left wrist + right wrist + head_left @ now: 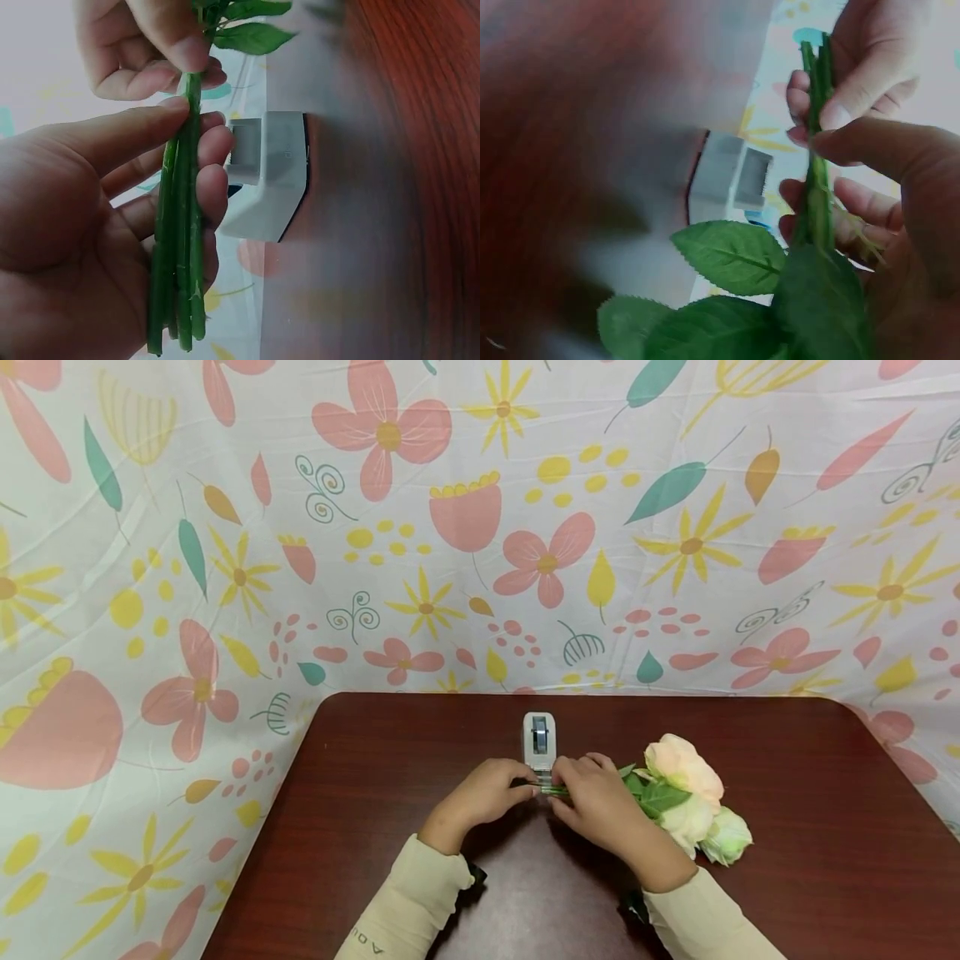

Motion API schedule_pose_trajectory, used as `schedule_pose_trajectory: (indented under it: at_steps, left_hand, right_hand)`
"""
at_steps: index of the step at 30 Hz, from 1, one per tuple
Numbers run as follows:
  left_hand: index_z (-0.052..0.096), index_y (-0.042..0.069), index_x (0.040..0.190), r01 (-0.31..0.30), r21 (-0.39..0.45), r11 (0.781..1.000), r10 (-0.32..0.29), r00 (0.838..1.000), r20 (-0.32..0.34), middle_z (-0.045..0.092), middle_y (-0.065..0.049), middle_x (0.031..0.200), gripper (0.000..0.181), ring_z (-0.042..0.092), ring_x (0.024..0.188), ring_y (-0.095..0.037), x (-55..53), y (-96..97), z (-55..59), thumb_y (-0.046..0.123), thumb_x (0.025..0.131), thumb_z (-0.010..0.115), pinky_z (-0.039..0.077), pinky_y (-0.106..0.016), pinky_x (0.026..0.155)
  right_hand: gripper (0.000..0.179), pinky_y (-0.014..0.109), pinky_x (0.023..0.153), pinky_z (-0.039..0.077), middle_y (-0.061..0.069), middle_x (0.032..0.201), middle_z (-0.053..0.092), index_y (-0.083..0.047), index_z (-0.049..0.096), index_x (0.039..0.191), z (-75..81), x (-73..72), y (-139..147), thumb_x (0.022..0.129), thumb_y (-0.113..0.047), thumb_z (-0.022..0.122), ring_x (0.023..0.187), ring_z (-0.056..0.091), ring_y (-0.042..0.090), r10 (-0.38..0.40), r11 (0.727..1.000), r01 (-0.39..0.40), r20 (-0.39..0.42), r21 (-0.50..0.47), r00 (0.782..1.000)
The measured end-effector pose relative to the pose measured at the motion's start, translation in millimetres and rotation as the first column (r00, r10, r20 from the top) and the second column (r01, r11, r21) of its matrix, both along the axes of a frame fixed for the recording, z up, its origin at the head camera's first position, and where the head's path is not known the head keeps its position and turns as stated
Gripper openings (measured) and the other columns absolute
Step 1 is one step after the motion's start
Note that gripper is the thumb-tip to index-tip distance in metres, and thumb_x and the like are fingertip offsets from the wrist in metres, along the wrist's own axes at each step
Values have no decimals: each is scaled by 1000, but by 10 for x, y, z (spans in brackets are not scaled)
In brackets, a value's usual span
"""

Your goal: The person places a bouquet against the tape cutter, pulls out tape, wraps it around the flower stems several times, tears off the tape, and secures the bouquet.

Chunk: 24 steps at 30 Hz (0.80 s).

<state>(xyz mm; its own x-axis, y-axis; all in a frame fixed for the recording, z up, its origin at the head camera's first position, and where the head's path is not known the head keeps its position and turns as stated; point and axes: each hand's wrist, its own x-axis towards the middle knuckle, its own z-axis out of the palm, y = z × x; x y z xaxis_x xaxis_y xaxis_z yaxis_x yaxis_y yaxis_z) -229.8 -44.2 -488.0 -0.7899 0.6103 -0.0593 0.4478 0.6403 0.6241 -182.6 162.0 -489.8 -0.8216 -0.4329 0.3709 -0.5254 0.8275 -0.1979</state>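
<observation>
As left fingers and right fingers pinch stems, roses rightward, tape dispenser behind

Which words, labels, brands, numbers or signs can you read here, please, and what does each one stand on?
"A": on the left sleeve; the letters beside it are too unclear to read surely.
Small mark on the tape dispenser: too small to read.
I can make out no other text.

We've got a glossy, dark reddish-brown table with wood grain and rounded far corners. Behind it and along the left, we see a slightly creased white fabric backdrop printed with pink blossoms, starry yellow flowers and teal leaves.
</observation>
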Motion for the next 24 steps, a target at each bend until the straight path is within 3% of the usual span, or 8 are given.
schedule_pose_trajectory:
  at_steps: [9,18,24]
  left_hand:
    - [76,21,102,-18,28,999,19,999,-47,69,8,97,10,57,80,-2,-1,19,2,25,99,68,47,-19,74]
    - [76,20,106,-37,20,999,38,997,-72,69,6,100,12,60,84,-3,25,31,7,25,97,69,49,-20,75]
    - [76,18,104,-54,38,998,57,994,-93,67,5,96,10,58,79,-3,38,36,24,22,96,71,48,-19,73]
  right_hand:
    - [15,63,107,39,4,98,74,-11,73,101,112,-6,41,91,-22,72,98,66,28,-44,996,35,104,88,994]
    - [23,64,107,39,6,106,75,-11,76,112,119,-29,79,93,-24,72,105,67,30,-49,991,27,167,132,985]
    - [26,67,107,37,6,110,76,-12,75,116,128,-53,98,96,-26,69,109,67,31,-36,995,15,207,103,978]
